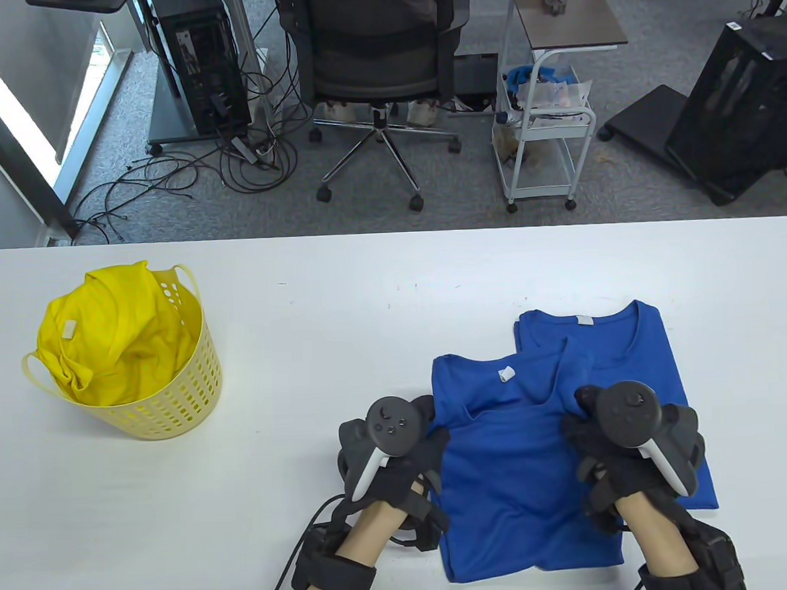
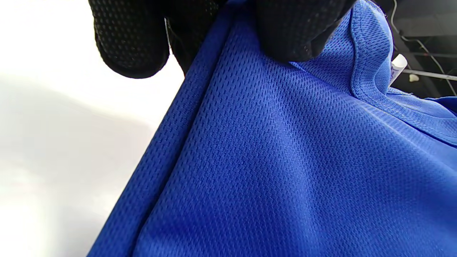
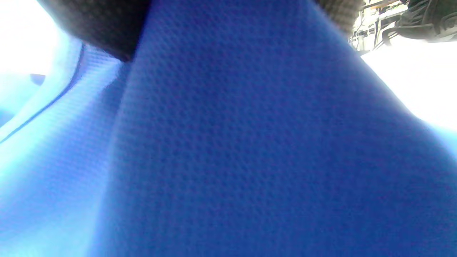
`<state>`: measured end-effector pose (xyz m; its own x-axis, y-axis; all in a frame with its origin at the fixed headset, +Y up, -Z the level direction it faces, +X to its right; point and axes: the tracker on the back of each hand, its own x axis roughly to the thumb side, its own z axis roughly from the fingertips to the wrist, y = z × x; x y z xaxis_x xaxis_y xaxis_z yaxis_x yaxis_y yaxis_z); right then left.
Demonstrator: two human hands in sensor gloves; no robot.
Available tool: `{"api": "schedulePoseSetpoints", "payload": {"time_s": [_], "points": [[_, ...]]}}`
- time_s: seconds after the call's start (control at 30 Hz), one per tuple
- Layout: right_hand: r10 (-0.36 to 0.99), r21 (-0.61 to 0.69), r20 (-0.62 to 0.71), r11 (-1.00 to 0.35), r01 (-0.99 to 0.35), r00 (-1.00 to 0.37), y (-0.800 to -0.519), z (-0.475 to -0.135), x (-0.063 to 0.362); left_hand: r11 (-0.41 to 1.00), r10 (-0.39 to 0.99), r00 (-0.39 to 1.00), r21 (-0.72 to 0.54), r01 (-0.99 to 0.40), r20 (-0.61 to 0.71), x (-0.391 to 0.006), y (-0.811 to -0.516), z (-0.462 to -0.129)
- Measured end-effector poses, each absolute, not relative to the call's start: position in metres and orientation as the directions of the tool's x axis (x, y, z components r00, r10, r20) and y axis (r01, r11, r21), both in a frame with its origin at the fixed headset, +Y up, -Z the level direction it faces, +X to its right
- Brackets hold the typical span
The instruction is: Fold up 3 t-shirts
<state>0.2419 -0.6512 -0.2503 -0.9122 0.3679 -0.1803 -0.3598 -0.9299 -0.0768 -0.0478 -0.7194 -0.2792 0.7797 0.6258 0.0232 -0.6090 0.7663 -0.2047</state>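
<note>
Left hand pinching near blue t-shirt's left edge, right hand gripping its right side at 5 o'clock, second blue t-shirt partly beneath, white neck tags unreadable, bare table mid-left, yellow t-shirt in basket at 9 o'clock

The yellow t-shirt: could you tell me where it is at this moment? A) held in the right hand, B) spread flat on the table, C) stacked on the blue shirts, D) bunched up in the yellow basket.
D: the yellow t-shirt sits crumpled inside the yellow basket at the table's left, away from both hands.
</note>
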Motion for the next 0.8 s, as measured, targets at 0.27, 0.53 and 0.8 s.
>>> {"api": "schedulePoseSetpoints", "payload": {"time_s": [0.27, 0.53, 0.8], "points": [[0.36, -0.13, -0.241, -0.932, -0.338, -0.901, -0.642, -0.244, 0.289, 0.74, 0.665, 0.744, -0.201, -0.643, 0.069, 0.003, -0.722, -0.284], [0.372, -0.132, -0.318, -0.928, -0.348, -0.872, -0.655, -0.261, 0.328, 0.698, 0.705, 0.707, -0.222, -0.681, 0.049, 0.04, -0.728, -0.308], [0.327, -0.111, -0.369, -0.945, -0.308, -0.87, -0.647, -0.285, 0.354, 0.657, 0.737, 0.675, -0.266, -0.705, 0.03, 0.067, -0.74, -0.323]]}}
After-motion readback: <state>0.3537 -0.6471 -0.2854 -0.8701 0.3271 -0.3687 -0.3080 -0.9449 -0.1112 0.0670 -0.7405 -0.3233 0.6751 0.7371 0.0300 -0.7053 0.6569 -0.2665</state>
